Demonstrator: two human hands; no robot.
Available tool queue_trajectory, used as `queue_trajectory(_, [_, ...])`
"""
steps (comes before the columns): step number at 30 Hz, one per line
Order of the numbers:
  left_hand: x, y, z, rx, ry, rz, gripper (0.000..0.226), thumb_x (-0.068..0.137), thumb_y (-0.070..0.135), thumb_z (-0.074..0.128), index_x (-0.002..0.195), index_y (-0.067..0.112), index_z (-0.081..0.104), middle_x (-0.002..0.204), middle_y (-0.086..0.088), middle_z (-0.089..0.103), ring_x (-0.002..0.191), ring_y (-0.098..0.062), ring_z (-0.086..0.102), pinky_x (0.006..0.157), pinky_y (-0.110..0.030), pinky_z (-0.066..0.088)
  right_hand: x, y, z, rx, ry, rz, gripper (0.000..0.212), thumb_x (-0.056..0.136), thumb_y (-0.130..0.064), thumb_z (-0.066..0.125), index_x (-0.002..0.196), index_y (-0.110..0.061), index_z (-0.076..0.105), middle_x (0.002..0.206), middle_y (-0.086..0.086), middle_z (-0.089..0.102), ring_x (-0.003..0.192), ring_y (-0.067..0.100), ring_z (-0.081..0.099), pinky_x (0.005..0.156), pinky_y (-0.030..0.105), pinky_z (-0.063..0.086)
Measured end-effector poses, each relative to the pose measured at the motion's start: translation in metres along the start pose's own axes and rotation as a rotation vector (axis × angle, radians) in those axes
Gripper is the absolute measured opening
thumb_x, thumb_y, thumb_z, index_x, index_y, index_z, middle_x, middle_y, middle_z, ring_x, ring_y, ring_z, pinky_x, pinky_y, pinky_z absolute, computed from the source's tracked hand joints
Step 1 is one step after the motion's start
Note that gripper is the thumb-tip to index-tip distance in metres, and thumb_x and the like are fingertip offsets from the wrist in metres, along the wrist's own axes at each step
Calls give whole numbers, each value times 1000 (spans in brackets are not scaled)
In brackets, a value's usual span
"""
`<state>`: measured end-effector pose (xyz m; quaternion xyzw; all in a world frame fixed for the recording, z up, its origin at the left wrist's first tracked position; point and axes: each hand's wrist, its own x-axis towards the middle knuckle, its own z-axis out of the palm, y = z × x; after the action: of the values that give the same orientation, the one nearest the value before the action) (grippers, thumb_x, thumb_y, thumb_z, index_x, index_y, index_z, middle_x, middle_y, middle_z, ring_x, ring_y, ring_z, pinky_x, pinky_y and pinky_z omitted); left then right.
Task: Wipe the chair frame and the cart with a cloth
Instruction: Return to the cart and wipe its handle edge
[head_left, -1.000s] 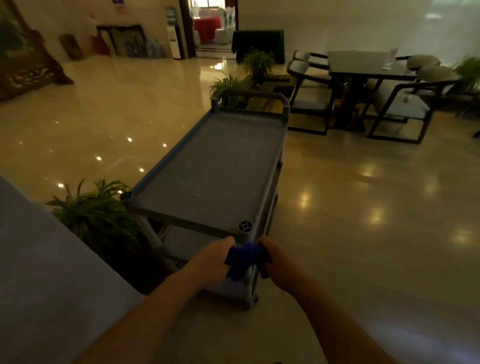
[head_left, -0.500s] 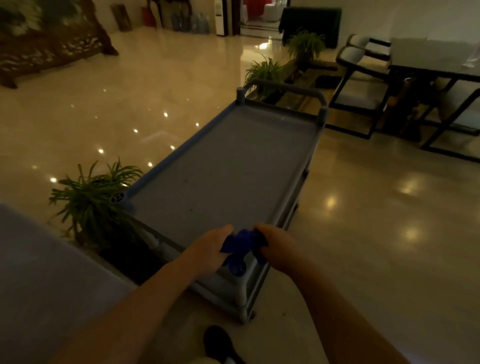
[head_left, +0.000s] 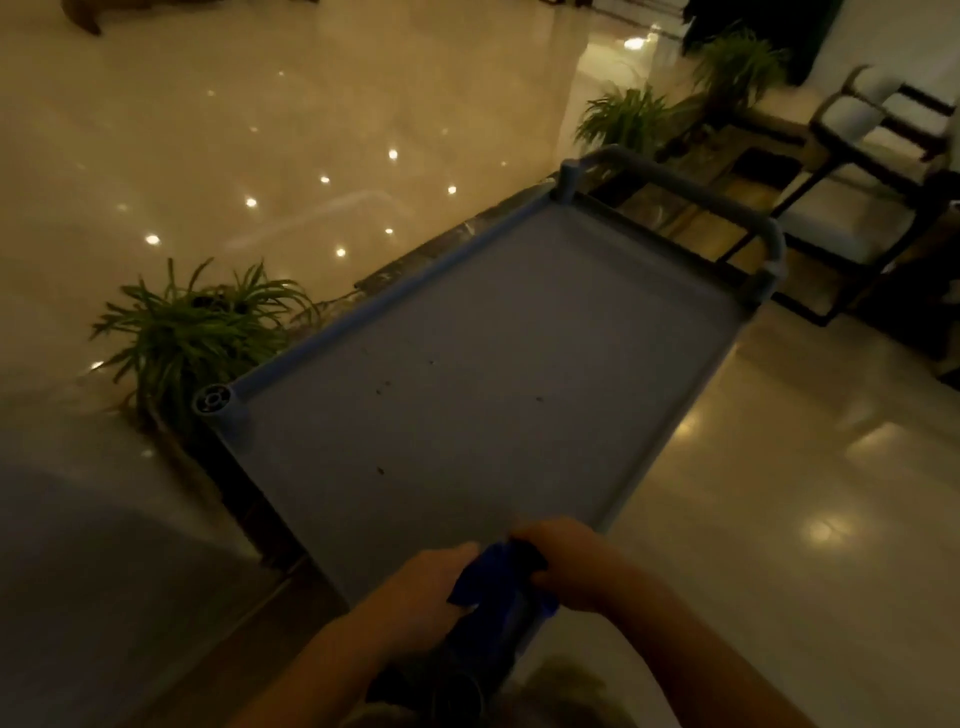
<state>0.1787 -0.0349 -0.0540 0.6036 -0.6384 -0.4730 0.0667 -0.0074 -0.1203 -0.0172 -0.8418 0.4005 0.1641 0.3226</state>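
Note:
A grey service cart (head_left: 519, 364) stands in front of me, its flat top tray dotted with a few dark specks. A push handle (head_left: 691, 192) arches over its far end. At the tray's near right corner my left hand (head_left: 421, 597) and my right hand (head_left: 571, 561) both grip a bunched blue cloth (head_left: 493, 582), holding it against the corner post. A chair (head_left: 852, 176) with a dark frame and pale cushions stands at the far right, beyond the cart.
A leafy potted plant (head_left: 197, 332) sits by the cart's left near corner, and more plants (head_left: 628, 119) stand past the handle. A low stone planter edge (head_left: 415, 260) runs along the cart's left side. Glossy floor (head_left: 779, 493) lies to the right. A grey surface (head_left: 78, 571) fills the lower left.
The view has tipped down and closed in on the cart. Both hands stay on the blue cloth at the near right corner, a little higher against the tray edge.

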Motion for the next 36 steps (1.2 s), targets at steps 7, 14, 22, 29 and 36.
queue_trajectory(7, [-5,17,40,30,71,-234,29,81,27,58,110,29,51,122,-5,62,111,-25,58,86,-35,48,32,27,-1,-301,-294,-345,32,84,-21,61,115,-13,61,112,15,66,102,36,62,83,44,50])
queue_trajectory(14, [-16,58,83,-34,363,-612,37,85,12,57,122,13,50,126,-14,51,116,-34,52,91,-45,46,46,40,12,-421,-269,-641,41,80,-28,70,115,-15,54,109,14,64,96,36,62,68,39,44])
queue_trajectory(22, [-8,74,83,-71,527,-703,22,80,7,57,100,16,55,106,-13,57,96,-33,57,79,-46,48,46,40,17,-403,-189,-678,35,88,-35,61,116,-16,53,108,9,67,94,32,64,69,38,47])
queue_trajectory(29, [-3,65,77,-67,454,-660,19,85,22,63,103,16,59,110,-12,62,100,-33,60,80,-44,47,34,36,27,-465,-120,-592,35,93,-30,58,123,-14,48,113,11,63,93,31,63,68,39,48])
queue_trajectory(36, [-15,91,113,44,788,-905,43,84,28,64,118,14,43,118,-15,52,107,-36,53,91,-48,39,36,28,26,-472,-177,-573,41,91,-39,60,122,-14,50,109,9,65,95,29,64,71,38,49])
